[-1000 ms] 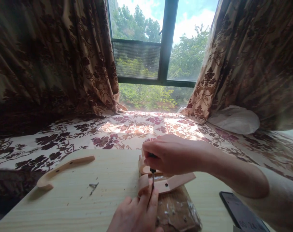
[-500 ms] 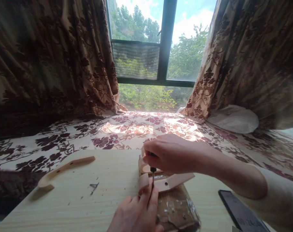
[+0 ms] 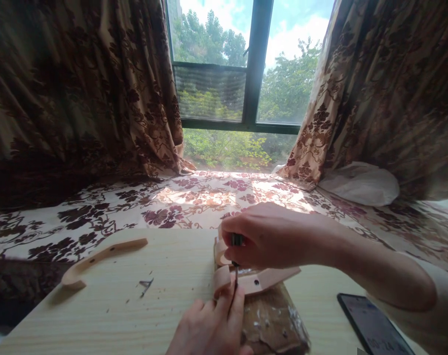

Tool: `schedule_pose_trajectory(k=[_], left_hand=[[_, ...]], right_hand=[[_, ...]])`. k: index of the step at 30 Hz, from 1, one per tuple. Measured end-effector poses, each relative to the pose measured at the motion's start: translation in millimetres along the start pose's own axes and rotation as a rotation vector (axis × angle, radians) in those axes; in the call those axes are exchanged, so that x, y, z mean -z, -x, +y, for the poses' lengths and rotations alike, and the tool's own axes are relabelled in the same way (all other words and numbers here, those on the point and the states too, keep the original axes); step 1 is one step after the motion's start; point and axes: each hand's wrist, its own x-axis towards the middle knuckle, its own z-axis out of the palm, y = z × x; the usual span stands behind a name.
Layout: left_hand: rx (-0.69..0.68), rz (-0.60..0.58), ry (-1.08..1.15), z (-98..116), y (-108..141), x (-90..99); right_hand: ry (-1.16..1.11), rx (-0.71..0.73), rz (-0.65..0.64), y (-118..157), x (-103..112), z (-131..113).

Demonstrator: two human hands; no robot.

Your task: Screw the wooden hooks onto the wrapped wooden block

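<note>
My right hand (image 3: 261,236) is wrapped round the dark handle of a screwdriver (image 3: 236,240), which stands upright with its shaft pointing down. Below it, my left hand (image 3: 212,320) pinches at the lower end of the shaft, beside a curved wooden piece (image 3: 255,283) with a dark hole. Whether a screw is between those fingertips is hidden. The wooden piece lies on a worn brown block (image 3: 276,318) covered in clear tape or film. Another pale curved part shows under my right hand, partly hidden.
A second curved wooden piece (image 3: 109,249) lies at the left of the pale wooden board (image 3: 165,320). Several screws (image 3: 146,286) lie near the middle. A phone (image 3: 372,323) rests at the right. Beyond are a floral cloth (image 3: 165,212), a white bag (image 3: 360,183), curtains and a window.
My right hand has turned slightly on the screwdriver, showing more of its handle, and its forearm sits a little further right. The whole view has shifted slightly.
</note>
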Motion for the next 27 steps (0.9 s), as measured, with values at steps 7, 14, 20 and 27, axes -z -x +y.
schedule_pose_trajectory(k=[7,14,20,27], left_hand=[[-0.046,0.097,-0.1,-2.6,1.3,-10.9],[-0.065,0.126,-0.096,-3.7,0.6,-12.7],[-0.011,0.068,-0.061,-0.5,-0.4,-6.0],[0.016,-0.012,0.077,-0.1,-0.2,1.1]], right_hand=[[0.077,-0.039,0.088,-1.7,-9.3,0.7],[0.081,0.039,-0.006,0.9,-2.3,0.3],[0.103,-0.005,0.043,-2.1,-7.4,-2.3],[0.049,0.047,-0.08,-1.0,7.2,-4.3]])
